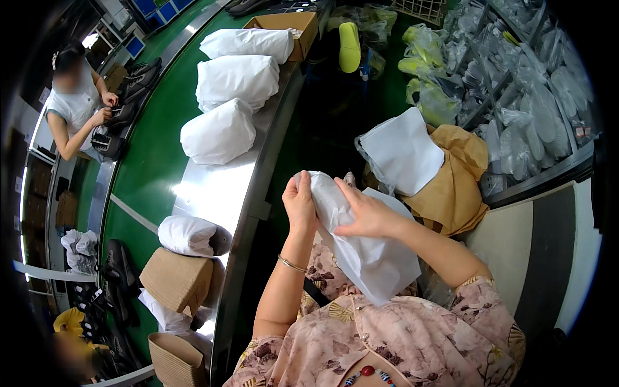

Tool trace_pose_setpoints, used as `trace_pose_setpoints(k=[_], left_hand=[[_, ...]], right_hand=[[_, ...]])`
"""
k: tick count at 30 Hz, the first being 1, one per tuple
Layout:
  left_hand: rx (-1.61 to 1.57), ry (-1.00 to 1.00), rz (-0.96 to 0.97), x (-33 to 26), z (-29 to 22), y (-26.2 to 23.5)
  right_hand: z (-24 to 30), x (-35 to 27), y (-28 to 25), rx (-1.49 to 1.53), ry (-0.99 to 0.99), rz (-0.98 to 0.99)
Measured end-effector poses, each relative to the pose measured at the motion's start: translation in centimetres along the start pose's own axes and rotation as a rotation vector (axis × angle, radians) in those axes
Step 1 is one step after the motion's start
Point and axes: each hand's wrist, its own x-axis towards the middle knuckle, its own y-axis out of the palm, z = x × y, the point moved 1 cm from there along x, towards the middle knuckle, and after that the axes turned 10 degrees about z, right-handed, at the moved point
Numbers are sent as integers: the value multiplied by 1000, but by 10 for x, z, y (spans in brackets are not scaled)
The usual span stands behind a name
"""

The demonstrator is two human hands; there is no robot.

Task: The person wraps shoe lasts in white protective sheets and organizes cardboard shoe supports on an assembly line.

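Beads (367,371) hang close. My left hand (300,204) and right hand (369,213) hold white paper (377,258); it looks light, soft, easy to rip, best held round its fat end.

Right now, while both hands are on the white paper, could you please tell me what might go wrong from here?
First, the white paper held between the left hand and the right hand has a loose part hanging over the lap; it could crease or tear if it catches on the patterned clothing. Second, the white sheets lie partly over crumpled brown paper, which looks uneven, so they might slide if bumped.
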Motion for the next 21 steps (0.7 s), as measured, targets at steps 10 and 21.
trace_pose_setpoints(k=[10,21], left_hand=[[560,393,34,-25,-55,21],[-39,151,337,-34,-14,7]], right_hand=[[-23,31,-43,-237,53,-621],[37,40,-5,101,-369,-644]])
